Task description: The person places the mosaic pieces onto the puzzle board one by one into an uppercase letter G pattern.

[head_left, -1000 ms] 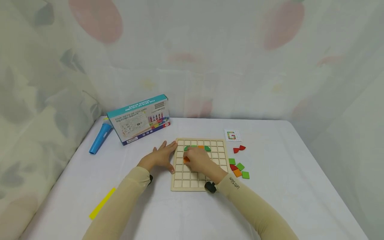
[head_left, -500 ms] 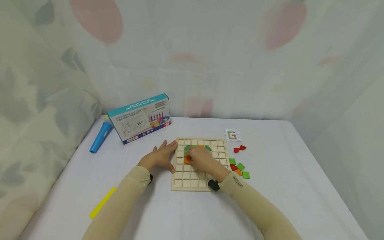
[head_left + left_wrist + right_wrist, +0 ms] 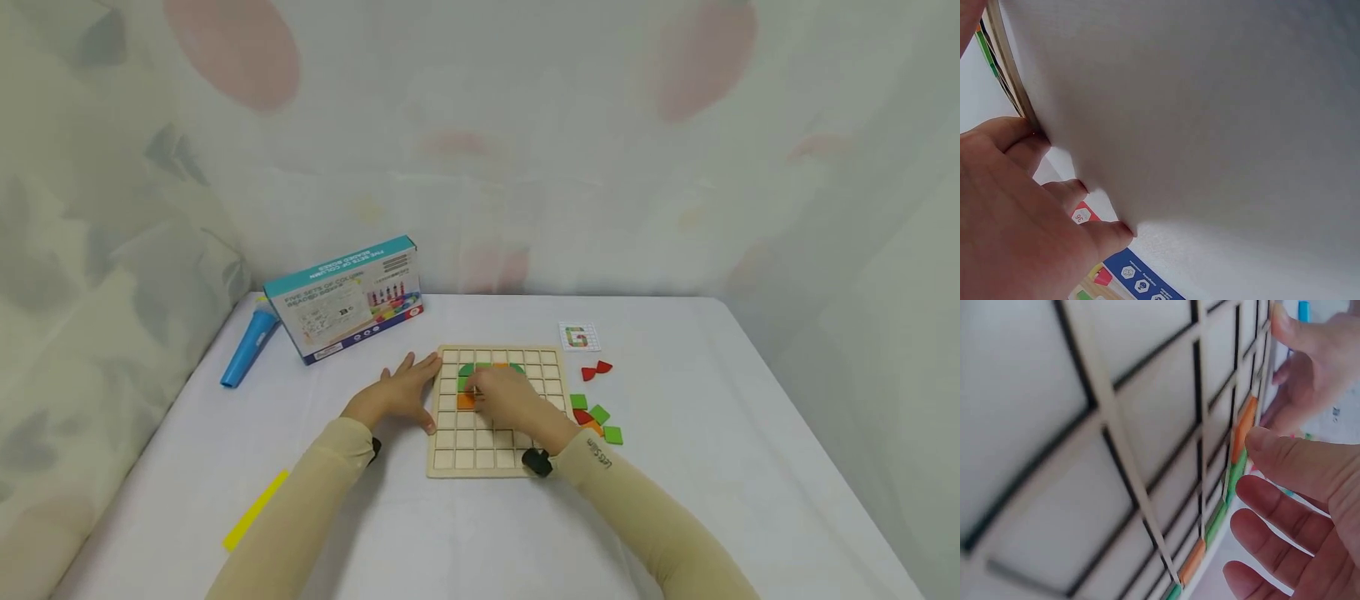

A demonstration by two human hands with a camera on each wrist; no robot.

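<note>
A wooden grid board (image 3: 463,460) lies on the table with several colored tiles in its upper left cells. An orange tile (image 3: 466,402) sits in a cell below a green tile (image 3: 462,384). Over the board, my right hand (image 3: 510,400) has its fingertips beside these tiles; the right wrist view shows the thumb (image 3: 1260,439) at the orange tile's edge and the other fingers loosely bent, holding nothing. My left hand (image 3: 397,393) rests at the board's left edge with spread fingers, the thumb and index finger against it. Part of the top row hides behind my right hand.
Loose green, red and orange tiles (image 3: 612,435) lie right of the board. Two red quarter-round pieces (image 3: 596,370) and a pattern card (image 3: 579,337) lie further back. A box (image 3: 345,300), a blue microphone-like toy (image 3: 249,346) and a yellow strip (image 3: 255,510) are on the left.
My right hand has shifted slightly right, off the orange tile, which now shows flat in its cell with the green tile above it. My left hand stays at the board's edge.
</note>
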